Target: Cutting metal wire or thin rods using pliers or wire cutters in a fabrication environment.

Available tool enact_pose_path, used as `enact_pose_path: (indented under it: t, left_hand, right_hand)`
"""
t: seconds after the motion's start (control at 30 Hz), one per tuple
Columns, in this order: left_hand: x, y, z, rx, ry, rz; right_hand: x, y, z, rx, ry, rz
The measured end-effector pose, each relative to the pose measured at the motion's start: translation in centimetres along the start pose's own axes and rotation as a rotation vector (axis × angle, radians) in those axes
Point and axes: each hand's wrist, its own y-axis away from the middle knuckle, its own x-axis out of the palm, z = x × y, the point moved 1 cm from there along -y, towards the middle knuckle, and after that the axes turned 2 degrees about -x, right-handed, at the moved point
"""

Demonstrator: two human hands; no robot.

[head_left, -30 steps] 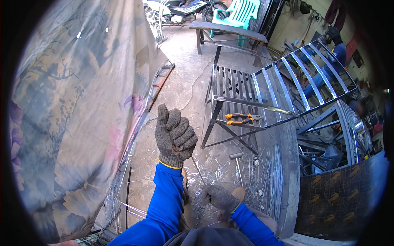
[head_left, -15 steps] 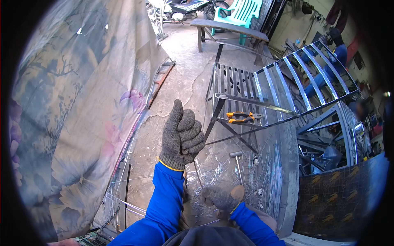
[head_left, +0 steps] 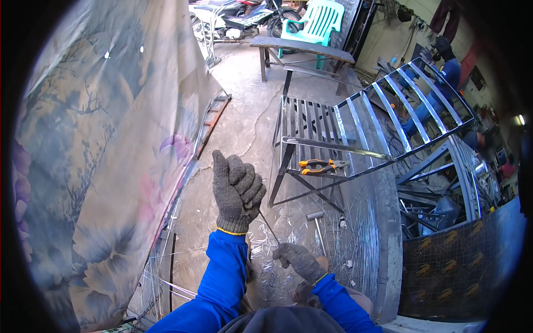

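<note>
My left hand [head_left: 236, 191], in a dark grey knitted glove, is raised with the thumb up and the fingers curled shut on a thin metal rod [head_left: 269, 226]. The rod slants down and right from it. At the rod's lower end is my right hand [head_left: 301, 262], gloved alike, with its fingers closed about the tip; the exact grip is partly hidden. Pliers with orange and black handles [head_left: 317, 166] lie on the slatted seat of a metal lounge chair frame [head_left: 311, 119]. A hammer [head_left: 318, 226] rests on the floor beyond my right hand.
Many cut metal pieces [head_left: 283, 280] litter the floor. On the left hangs a floral cloth [head_left: 111, 166]. Further off are a wooden bench [head_left: 302, 47], a green plastic chair [head_left: 313, 25] and motorcycles [head_left: 239, 22]. A person in blue [head_left: 447, 72] is at the back right.
My left hand has come slightly down and left, still gripping the rod. My right hand has moved up a little, and more of the rod shows between them. The view has shifted slightly.
</note>
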Motion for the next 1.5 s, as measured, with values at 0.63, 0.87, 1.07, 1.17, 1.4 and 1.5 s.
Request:
enact_pose_path:
  t: [0.63, 0.87, 1.07, 1.17, 1.4, 1.5]
  left_hand:
    - [-1.1, 1.6, 7.4, -0.280, -0.921, 0.148]
    - [-1.2, 1.2, 8.9, -0.270, -1.128, 0.047]
    - [-1.6, 1.7, 10.4, -0.489, -0.982, -0.013]
    - [-2.0, 1.6, 10.6, -0.517, -0.741, -0.019]
    - [-1.9, 1.0, 9.8, -0.577, -0.269, -0.166]
    - [-1.6, 0.7, 10.6, -0.565, -0.138, -0.189]
  right_hand:
    - [0.9, 0.5, 7.4, -0.435, -0.163, -0.547]
    - [1.2, 1.2, 6.2, -0.234, -0.294, -0.412]
    - [1.7, 2.6, 8.9, -0.364, 0.241, -0.553]
    - [0.8, 2.9, 9.0, -0.387, 0.184, -0.538]
    - [1.8, 5.6, 12.2, -0.927, 0.761, -0.571]
    - [2.3, 5.3, 11.7, -1.088, 1.009, -0.556]
